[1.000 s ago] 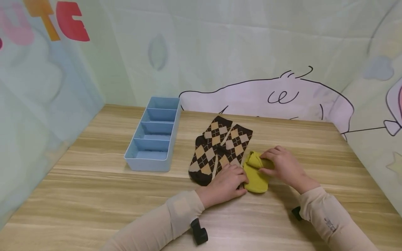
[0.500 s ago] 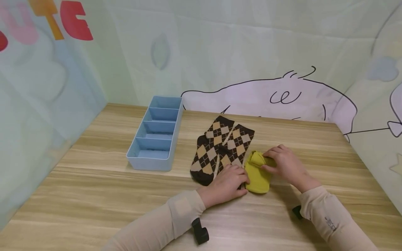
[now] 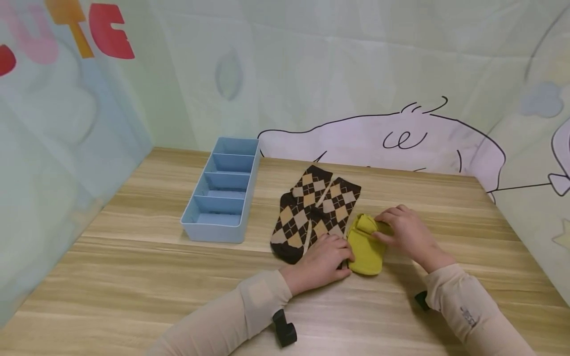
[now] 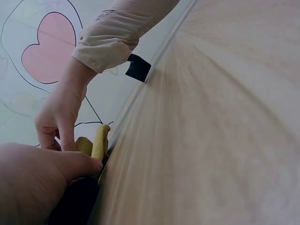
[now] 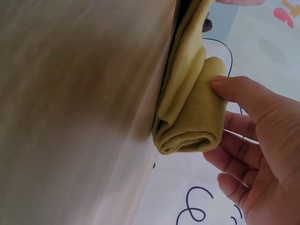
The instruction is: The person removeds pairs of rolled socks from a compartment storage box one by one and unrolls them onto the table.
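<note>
A yellow-green sock [image 3: 366,254] lies on the table, its far end turned into a roll. My right hand [image 3: 407,235] holds that roll from the right. In the right wrist view the thumb [image 5: 234,89] lies on the rolled sock [image 5: 194,110], with the fingers behind it. My left hand [image 3: 320,262] rests at the sock's left edge, partly over the near end of a brown argyle sock. Its thumb [image 4: 84,165] touches the yellow sock [image 4: 99,140] in the left wrist view; its other fingertips are hidden there. Two argyle socks [image 3: 291,222] lie side by side, slightly overlapping.
A light blue box [image 3: 213,233] with several compartments in a row stands left of the argyle socks. Wooden table surface [image 3: 133,277] surrounds everything, and a printed cloth wall [image 3: 311,64] rises behind and at both sides.
The head view has shifted slightly, so everything appears a little farther right. Both hands keep their places at the yellow-green sock, and the roll looks nearly the same.
</note>
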### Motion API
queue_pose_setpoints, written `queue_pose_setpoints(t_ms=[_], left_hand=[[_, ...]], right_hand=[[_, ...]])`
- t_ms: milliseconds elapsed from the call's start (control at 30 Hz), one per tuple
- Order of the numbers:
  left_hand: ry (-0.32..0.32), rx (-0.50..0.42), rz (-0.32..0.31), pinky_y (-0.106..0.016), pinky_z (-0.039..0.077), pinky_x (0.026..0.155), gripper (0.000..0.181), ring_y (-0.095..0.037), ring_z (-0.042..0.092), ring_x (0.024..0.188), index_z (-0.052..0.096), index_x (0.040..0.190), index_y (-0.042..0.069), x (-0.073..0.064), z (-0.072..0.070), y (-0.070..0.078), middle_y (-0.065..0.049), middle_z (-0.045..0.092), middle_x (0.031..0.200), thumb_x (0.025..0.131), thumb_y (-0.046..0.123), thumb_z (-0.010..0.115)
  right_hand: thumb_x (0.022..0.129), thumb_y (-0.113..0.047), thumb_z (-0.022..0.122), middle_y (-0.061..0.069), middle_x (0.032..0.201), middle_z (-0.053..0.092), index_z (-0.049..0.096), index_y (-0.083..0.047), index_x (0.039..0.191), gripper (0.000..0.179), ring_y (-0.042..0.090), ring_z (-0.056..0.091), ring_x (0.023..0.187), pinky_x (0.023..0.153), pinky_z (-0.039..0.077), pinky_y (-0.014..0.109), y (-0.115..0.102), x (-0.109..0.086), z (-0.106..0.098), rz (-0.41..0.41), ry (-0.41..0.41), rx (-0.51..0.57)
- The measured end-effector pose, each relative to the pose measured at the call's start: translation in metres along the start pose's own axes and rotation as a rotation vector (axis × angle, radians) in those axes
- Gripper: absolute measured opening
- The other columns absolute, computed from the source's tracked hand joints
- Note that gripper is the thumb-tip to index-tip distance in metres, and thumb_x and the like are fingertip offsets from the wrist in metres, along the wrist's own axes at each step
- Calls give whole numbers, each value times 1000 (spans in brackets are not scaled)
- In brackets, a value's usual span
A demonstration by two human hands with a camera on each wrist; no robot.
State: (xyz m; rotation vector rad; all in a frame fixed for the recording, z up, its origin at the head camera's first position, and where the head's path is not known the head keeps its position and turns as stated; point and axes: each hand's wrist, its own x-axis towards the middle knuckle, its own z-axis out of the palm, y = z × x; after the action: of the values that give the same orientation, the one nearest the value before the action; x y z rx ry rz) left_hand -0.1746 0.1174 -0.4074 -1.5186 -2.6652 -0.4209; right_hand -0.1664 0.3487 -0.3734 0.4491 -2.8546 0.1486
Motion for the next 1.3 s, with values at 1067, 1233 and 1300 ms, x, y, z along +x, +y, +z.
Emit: queue_pose_setpoints(t_ms=[1067, 1233, 1300], left_hand=[[11, 8, 5, -26, 40, 97, 24, -10, 54, 110, 70, 108, 22, -1, -1, 0, 8, 65, 114, 87, 35, 67], [14, 9, 9, -26, 40, 96, 24, -10, 54, 109, 70, 107, 22, -1, 0, 1, 8, 65, 113, 87, 35, 67], [16, 11, 10, -26, 40, 95, 24, -10, 54, 109, 70, 107, 23, -1, 0, 0, 8, 65, 113, 87, 36, 67]], right_hand=[[83, -20, 73, 16, 98, 71, 71, -1, 99, 24, 31, 59, 89, 82, 48, 47, 9, 9, -3, 78, -5, 54], [85, -19, 71, 18, 101, 71, 70, 0, 102, 26, 32, 59, 90, 82, 48, 48, 11, 11, -5, 99, -26, 69], [85, -19, 71, 17, 101, 71, 70, 0, 102, 26, 32, 59, 90, 81, 48, 48, 12, 12, -5, 104, -27, 77]])
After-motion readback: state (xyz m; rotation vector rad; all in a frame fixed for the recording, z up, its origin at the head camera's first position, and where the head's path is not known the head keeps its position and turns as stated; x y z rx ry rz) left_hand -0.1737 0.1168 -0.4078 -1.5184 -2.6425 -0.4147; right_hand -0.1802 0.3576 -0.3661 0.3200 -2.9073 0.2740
